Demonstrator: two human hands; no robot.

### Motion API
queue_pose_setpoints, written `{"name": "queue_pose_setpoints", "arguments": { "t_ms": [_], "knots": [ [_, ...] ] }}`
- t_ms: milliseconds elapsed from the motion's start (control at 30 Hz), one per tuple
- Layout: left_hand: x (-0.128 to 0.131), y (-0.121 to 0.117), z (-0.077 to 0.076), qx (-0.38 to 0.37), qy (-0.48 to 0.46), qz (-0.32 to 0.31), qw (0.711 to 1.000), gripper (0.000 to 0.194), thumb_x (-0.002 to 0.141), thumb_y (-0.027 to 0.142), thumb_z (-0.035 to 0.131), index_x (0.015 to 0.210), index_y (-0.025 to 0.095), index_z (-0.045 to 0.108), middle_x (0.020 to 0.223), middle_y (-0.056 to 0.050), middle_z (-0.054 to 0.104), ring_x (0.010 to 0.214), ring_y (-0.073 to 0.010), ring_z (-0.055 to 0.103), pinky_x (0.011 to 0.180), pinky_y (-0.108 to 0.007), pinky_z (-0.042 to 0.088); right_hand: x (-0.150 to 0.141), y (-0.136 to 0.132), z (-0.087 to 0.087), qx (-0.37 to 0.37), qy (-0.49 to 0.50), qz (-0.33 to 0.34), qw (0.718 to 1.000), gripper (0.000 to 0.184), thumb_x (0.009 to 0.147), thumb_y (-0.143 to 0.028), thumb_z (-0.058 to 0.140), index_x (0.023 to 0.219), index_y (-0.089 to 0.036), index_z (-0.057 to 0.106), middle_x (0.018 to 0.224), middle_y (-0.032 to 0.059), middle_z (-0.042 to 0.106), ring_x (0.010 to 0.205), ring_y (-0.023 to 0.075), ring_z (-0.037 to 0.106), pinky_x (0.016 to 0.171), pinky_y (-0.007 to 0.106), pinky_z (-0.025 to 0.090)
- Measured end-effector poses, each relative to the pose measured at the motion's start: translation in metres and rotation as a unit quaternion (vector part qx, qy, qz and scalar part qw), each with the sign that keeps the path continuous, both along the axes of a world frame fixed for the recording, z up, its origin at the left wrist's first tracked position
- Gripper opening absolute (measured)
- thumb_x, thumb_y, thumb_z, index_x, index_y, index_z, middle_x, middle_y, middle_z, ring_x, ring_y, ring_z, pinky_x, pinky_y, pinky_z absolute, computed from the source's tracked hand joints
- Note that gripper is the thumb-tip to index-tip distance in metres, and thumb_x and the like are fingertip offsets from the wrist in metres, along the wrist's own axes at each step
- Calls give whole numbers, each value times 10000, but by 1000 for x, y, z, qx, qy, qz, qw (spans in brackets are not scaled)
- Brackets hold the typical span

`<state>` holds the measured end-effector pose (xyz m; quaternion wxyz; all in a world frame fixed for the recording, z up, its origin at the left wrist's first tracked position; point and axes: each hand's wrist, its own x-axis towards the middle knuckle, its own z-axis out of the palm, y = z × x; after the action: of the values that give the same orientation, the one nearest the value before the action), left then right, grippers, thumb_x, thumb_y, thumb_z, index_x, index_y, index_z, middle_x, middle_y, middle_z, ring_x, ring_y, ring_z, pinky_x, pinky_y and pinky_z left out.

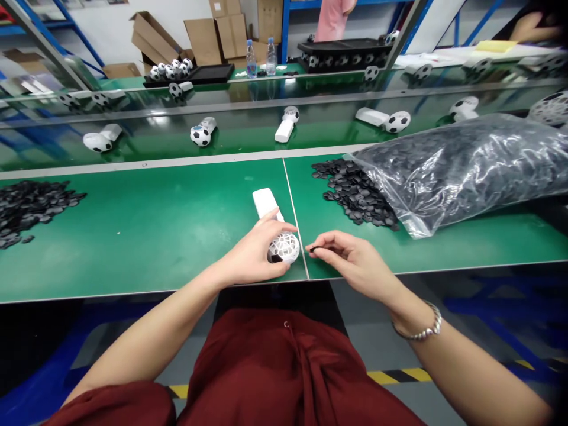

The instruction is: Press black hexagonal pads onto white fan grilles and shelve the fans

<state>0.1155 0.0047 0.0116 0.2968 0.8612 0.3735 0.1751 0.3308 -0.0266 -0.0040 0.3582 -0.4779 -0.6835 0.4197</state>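
A white hand-held fan (276,229) with a ball-shaped lattice head lies on the green table (146,231), handle pointing away from me. My left hand (255,255) is closed round the fan's head at the table's near edge. My right hand (350,260) pinches a small black piece (312,249) between thumb and forefinger, just right of the fan head. A pile of the same black pieces (355,192) spills from a clear plastic bag (470,163) to the right.
Another heap of black pieces (31,207) lies at the far left. Behind runs a conveyor (248,127) carrying several football-patterned fans (202,133). Beyond it are black trays (208,74), water bottles (251,59), cardboard boxes and a person in pink (332,18).
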Motion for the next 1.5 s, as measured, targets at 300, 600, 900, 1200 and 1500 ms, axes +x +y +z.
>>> {"name": "queue_pose_setpoints", "arguments": {
  "t_ms": [300,600,900,1200,1500],
  "knots": [
    [-6,-2,-6,-11,-42,-25,999,536,655,101,554,1170,192,435,1302,-73,454,1373,-243,129,1104,-417,224,-22,0,-9,-75,96,38,992,144,789,-313,601,845,-181,590,779,8,589,707,130,523,664,264,437],
    [3,-6,-10,-18,-76,23,997,389,707,232,623,1068,189,487,1224,-75,517,1361,-271,169,1083,-442,250,-26,3,-12,-79,87,34,993,138,763,-302,632,781,-171,595,695,-12,564,603,104,458,547,232,373],
    [6,-6,-11,-18,-79,31,996,351,700,171,584,1031,191,471,1185,-80,508,1357,-266,164,1083,-451,240,-29,9,-7,-78,85,28,993,103,735,-212,643,702,-159,561,609,-46,508,535,76,406,505,210,339],
    [8,-5,-12,-21,-68,33,997,326,692,135,558,997,212,472,1136,-57,529,1348,-255,181,1090,-459,210,-28,19,-10,-56,90,68,992,140,727,-243,653,687,-161,546,645,-34,536,596,99,462,554,223,378],
    [3,-5,-4,-65,-49,-9,997,419,648,77,532,1029,231,455,1269,-53,456,1371,-224,132,1095,-422,221,90,44,-24,266,-414,-170,854,132,832,-208,525,889,-173,639,887,76,649,838,236,514,773,374,423]
  ]
}}
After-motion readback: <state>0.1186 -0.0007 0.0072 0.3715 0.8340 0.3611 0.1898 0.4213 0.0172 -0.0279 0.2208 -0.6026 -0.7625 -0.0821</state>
